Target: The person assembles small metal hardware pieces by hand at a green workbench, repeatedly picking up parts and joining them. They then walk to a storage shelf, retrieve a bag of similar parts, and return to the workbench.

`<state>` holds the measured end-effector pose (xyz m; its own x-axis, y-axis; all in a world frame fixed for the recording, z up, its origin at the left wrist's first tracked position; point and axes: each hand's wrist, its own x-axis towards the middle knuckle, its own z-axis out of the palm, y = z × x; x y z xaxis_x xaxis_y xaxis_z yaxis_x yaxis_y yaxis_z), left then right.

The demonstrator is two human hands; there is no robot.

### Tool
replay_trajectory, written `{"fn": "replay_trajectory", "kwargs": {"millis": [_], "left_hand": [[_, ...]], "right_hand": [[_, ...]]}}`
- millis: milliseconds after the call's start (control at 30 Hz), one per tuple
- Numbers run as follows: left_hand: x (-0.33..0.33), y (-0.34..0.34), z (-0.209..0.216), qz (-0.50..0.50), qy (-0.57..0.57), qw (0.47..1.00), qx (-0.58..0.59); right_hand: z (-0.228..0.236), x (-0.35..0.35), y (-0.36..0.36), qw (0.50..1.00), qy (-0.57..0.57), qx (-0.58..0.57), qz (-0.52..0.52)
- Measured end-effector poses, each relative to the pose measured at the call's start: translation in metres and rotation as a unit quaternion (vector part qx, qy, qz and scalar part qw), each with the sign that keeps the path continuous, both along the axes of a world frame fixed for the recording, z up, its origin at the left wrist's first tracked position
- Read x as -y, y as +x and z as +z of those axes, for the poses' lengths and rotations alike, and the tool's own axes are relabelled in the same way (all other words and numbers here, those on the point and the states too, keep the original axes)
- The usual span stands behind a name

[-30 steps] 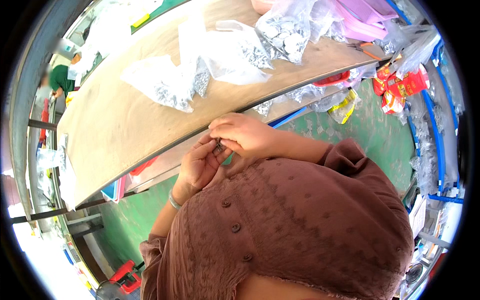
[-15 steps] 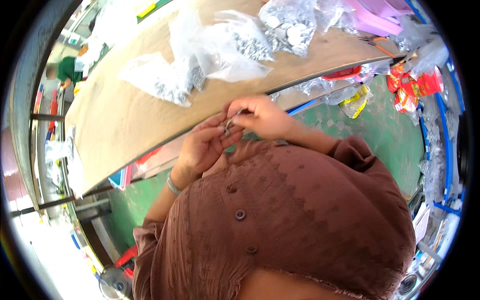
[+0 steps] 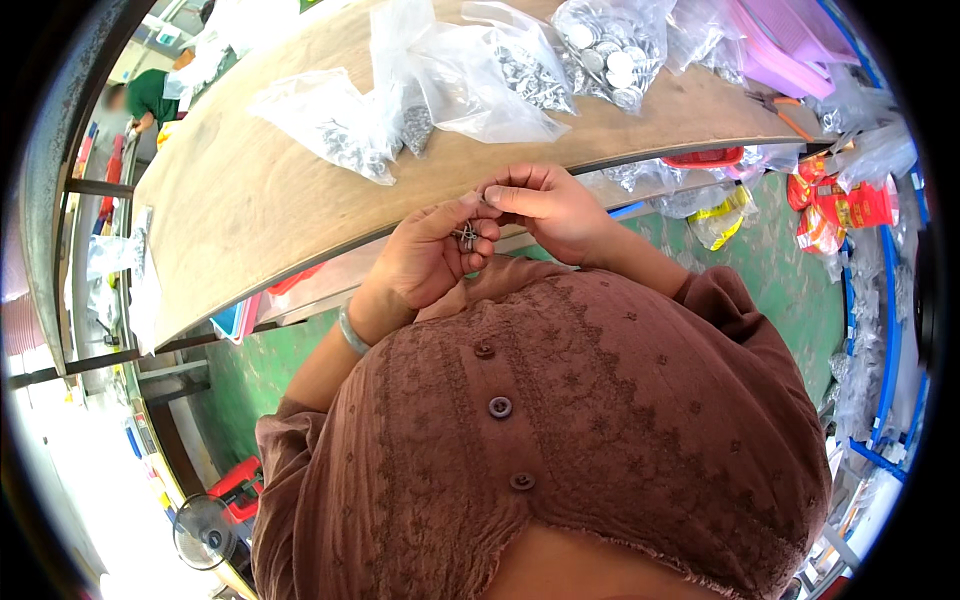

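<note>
At the near edge of the desk [image 3: 230,210], both hands meet just in front of the person's chest. Left hand [image 3: 425,262] and right hand [image 3: 548,205] are fingertip to fingertip, pinched together on a small metal part [image 3: 467,236]. Part is tiny, greyish, detail too small to resolve. It sits between the two hands, held in the air just off the desk edge, not resting on the wood.

Left wrist carries a thin bangle [image 3: 352,332]. Brown buttoned blouse [image 3: 560,420] fills the lower half of the view.

On the desk, well apart from the hands:
- clear bag of small dark metal pieces [image 3: 335,125], leftmost
- clear bag of similar pieces [image 3: 480,80], middle, partly overlapping its neighbour
- clear bag of round silver discs [image 3: 610,50], right of that
- pink tray [image 3: 775,45] at the far right end, with pliers [image 3: 775,103] lying just beside it

Below the desk edge on the right: more clear bags, a yellow packet [image 3: 730,215] and red packets [image 3: 845,205] over a green floor [image 3: 790,290]. A red bin [image 3: 705,157] shows under the desk top.

Far left, another person in a green top [image 3: 150,95] is at the far end of the desk. A small fan [image 3: 205,530] stands on the floor at lower left, a red crate [image 3: 240,488] beside it.
</note>
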<state>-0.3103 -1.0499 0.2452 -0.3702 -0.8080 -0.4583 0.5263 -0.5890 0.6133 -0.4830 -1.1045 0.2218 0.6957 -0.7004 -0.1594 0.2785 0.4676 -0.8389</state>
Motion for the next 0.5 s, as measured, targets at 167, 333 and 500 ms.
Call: {"fn": "replay_trajectory", "kwargs": {"millis": [167,333,500], "left_hand": [[-0.002,0.000,-0.004,0.017,0.011,1.000,0.012],[-0.004,-0.003,0.003,0.036,0.022,0.997,0.069],[0.012,0.013,0.003,0.158,-0.172,0.896,0.377]], "right_hand": [[0.002,-0.002,0.001,0.996,-0.087,-0.030,0.010],[-0.002,-0.002,0.003,0.985,-0.163,-0.043,-0.022],[0.014,0.015,-0.007,0.859,-0.472,-0.157,-0.118]]}}
